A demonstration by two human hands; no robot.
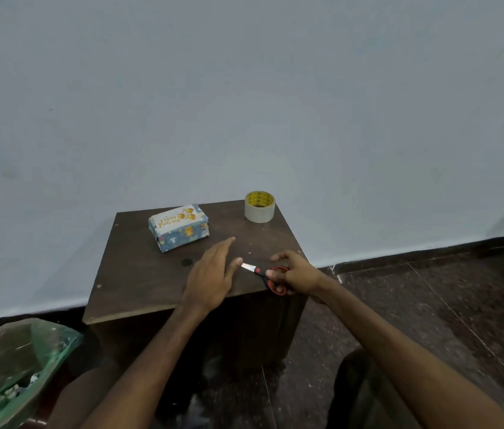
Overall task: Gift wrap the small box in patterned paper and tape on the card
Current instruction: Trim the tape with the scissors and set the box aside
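Box (179,232), wrapped in blue patterned paper, sits on the far left part of my dark wooden table (139,274), with the card (174,219) lying flat on its top face. Nearer me, my left hand (210,277) is spread palm-down over the tabletop, fingers straight and loose and holding nothing; its thumb reaches the blade tip, though I cannot tell whether they touch. The tape roll (260,207) stands at the far right corner, well apart from the box. My right hand (298,275) curls round the red handles of the scissors (267,275), blades together, near the table's front right edge.
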